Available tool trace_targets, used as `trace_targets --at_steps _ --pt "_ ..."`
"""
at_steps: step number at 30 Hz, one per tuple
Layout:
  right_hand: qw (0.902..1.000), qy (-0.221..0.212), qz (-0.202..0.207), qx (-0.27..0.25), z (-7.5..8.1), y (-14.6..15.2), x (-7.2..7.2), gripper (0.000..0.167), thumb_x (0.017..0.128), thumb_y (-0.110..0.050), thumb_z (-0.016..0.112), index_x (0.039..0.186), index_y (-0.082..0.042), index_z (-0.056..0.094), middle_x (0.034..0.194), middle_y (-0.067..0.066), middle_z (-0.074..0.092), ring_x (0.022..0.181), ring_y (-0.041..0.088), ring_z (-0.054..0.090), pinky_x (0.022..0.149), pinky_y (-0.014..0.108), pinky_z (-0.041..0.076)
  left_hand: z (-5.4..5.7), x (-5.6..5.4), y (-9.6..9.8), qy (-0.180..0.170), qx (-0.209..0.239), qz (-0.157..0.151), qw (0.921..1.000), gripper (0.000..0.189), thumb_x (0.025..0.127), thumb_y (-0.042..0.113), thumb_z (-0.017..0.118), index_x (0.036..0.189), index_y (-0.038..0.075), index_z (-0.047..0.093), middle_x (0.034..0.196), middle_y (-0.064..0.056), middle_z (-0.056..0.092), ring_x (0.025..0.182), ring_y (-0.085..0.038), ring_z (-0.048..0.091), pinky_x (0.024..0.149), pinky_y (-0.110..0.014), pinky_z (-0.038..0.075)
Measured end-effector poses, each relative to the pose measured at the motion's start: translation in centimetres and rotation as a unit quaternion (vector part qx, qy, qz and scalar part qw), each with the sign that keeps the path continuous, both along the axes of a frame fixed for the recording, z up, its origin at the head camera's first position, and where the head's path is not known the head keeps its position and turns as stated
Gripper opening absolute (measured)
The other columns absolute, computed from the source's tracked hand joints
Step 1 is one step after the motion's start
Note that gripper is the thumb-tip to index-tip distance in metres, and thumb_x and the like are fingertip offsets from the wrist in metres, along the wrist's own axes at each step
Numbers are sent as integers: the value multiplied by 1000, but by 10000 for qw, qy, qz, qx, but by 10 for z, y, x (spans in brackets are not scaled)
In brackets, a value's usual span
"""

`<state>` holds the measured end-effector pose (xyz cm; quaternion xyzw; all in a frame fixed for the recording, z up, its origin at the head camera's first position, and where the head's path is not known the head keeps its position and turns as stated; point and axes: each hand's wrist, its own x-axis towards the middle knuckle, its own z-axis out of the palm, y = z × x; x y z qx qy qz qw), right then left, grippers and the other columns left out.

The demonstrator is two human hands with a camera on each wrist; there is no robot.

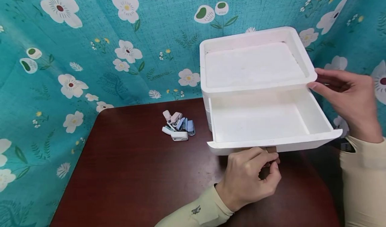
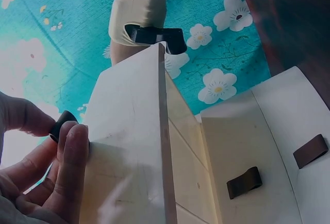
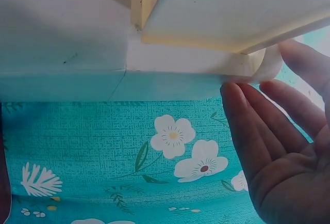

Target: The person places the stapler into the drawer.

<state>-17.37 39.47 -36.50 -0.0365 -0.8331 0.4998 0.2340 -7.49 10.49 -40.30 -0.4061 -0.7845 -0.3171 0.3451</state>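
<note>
A white plastic drawer unit (image 1: pixel 256 89) stands with its top drawer (image 1: pixel 259 119) pulled out; the drawer's inside is bare. Under its front edge, my left hand (image 1: pixel 248 175) pinches the small dark brown pull tab (image 1: pixel 271 149) between thumb and fingers. The left wrist view shows this tab (image 2: pixel 63 125) in the left fingers, with a second tab (image 2: pixel 244 182) and a third tab (image 2: pixel 311 151) on the fronts below. My right hand (image 1: pixel 351 98) holds the unit's front right top corner, thumb at the front and fingers along the side.
Left of the unit, several small white, pink and blue clip-like items (image 1: pixel 179 126) lie in a pile on the dark reddish table (image 1: pixel 144 173). A teal flowered cloth (image 1: pixel 150 42) hangs behind and at both sides. The unit's top has a raised rim (image 1: pixel 256 88).
</note>
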Motion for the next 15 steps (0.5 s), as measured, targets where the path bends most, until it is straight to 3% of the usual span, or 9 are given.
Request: trace_targets --at_steps 15 --pt "9999 74 -51 77 0 -2 -2 46 91 -16 80 136 -18 71 131 -14 73 93 -22 64 78 2 47 -1 0 -5 -137 183 -46 9997 23 68 9 79 89 17 81 78 13 72 63 8 56 66 2 34"
